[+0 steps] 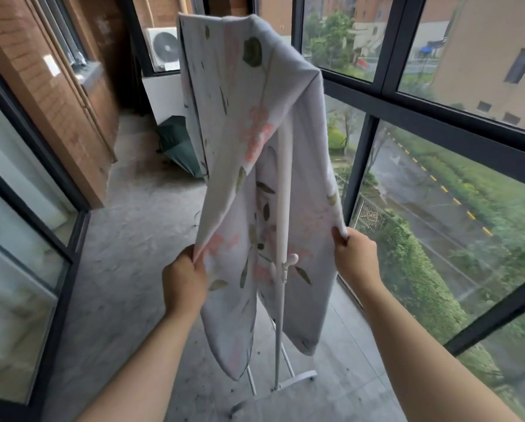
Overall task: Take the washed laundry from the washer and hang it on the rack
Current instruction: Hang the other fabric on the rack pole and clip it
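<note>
A pale grey sheet with pink flowers and green leaves (249,123) hangs draped over the top of a white drying rack (281,300). The rack's pole and foot show below and between the hanging folds. My left hand (184,280) pinches the sheet's left edge at about mid-height. My right hand (355,254) grips the right edge at a similar height. Both arms reach forward, pulling the two edges apart. The rack's top bar is hidden under the cloth.
Tall dark-framed windows (374,123) run along the right, close to the rack. A sliding glass door (26,239) is on the left. A folded green umbrella (176,144) lies on the concrete floor behind the rack, and an air-conditioner unit (163,47) sits beyond.
</note>
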`<move>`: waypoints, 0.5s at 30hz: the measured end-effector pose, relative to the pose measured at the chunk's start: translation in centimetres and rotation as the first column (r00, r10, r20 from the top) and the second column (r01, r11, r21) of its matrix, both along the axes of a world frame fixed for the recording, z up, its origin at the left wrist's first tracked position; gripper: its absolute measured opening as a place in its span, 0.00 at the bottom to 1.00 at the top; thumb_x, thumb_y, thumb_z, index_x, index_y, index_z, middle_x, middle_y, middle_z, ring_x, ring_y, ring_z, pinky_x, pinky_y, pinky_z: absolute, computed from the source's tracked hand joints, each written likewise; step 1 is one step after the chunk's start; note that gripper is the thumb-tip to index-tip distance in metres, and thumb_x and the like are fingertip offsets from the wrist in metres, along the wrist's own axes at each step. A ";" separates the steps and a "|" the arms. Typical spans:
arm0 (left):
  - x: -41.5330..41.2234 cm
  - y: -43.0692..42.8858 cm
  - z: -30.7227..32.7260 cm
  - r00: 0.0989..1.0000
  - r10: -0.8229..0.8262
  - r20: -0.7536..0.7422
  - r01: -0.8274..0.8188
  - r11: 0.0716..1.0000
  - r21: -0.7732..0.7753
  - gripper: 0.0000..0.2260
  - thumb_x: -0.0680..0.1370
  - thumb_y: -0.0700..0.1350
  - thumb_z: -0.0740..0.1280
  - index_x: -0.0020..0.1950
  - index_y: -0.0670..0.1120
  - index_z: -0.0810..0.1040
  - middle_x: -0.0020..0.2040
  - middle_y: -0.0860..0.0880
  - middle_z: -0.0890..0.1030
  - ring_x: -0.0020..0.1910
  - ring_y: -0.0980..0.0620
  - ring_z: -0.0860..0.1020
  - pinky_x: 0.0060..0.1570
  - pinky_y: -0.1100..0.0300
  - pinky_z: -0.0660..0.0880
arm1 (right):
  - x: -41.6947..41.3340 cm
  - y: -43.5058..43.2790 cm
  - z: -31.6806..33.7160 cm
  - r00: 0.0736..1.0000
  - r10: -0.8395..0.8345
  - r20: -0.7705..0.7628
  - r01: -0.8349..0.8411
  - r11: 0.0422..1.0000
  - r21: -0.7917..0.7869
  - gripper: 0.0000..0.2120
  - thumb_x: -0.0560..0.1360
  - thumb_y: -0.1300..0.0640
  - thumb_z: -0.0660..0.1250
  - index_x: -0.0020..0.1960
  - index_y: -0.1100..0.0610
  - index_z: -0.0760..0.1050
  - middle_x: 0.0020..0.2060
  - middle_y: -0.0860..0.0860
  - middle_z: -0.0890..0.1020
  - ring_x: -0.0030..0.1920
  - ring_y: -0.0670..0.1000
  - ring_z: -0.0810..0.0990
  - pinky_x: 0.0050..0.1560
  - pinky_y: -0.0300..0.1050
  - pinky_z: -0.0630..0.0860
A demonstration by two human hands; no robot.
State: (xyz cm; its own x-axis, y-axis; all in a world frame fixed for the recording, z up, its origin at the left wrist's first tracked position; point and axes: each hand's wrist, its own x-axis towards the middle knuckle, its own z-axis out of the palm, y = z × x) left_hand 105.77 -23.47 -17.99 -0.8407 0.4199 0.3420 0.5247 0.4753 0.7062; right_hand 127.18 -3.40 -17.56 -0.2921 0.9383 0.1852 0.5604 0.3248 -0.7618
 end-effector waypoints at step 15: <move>-1.9 -1.1 -5.1 0.997 -0.010 0.080 0.030 0.968 -0.250 0.10 0.81 0.42 0.64 0.49 0.36 0.80 0.40 0.32 0.81 0.41 0.31 0.80 0.36 0.52 0.69 | 1.8 -0.7 -4.2 0.993 -0.036 0.109 0.041 0.998 -0.041 0.12 0.80 0.55 0.61 0.40 0.59 0.73 0.34 0.54 0.79 0.37 0.59 0.77 0.37 0.52 0.75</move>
State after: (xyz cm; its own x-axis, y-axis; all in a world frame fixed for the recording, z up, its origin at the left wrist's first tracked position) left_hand 103.90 -24.55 -23.06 -0.8511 0.5007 0.1581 0.4843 0.6322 0.6048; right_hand 129.00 -4.12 -21.81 -0.2716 0.9557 0.1133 0.6520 0.2693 -0.7088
